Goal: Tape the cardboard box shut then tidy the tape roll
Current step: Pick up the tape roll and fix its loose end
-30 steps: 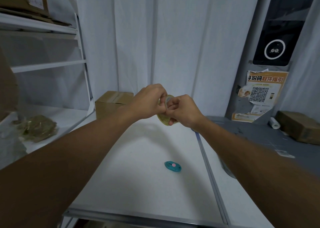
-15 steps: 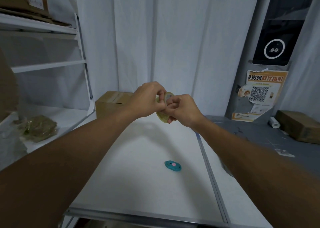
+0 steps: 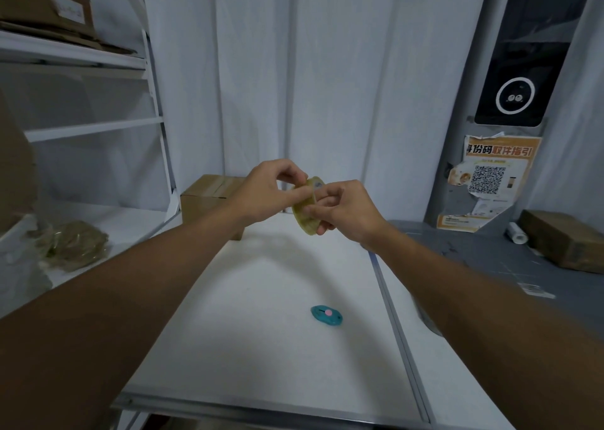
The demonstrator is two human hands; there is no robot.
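Cardboard box [image 3: 212,197], brown and rectangular, sits at the far left corner of the white table [image 3: 261,348], at about eleven o'clock from the table's middle. Its long axis runs left to right across the view, its top flaps lie flat, and the left forearm hides its right end.

Held in the air over the far part of the table, at roughly twelve o'clock, is a yellowish translucent roll of tape [image 3: 306,214]. It stands on edge, tilted, so the ring's flat face turns toward the left and slightly toward the camera; its upper rim leans away to about one o'clock.

The right hand [image 3: 346,210] is closed on the roll, fingers curled through and around its right side. The left hand [image 3: 264,194] pinches at the roll's upper edge with thumb and fingertips; whether it holds a loose end of tape cannot be told.

A teal oval box cutter with a pink button [image 3: 326,315] lies flat on the table at about five o'clock from the roll, well apart from both hands, its long axis running left to right.

A second brown cardboard box [image 3: 568,243] rests on the grey surface at three o'clock, and white metal shelving [image 3: 98,129] stands at nine o'clock.
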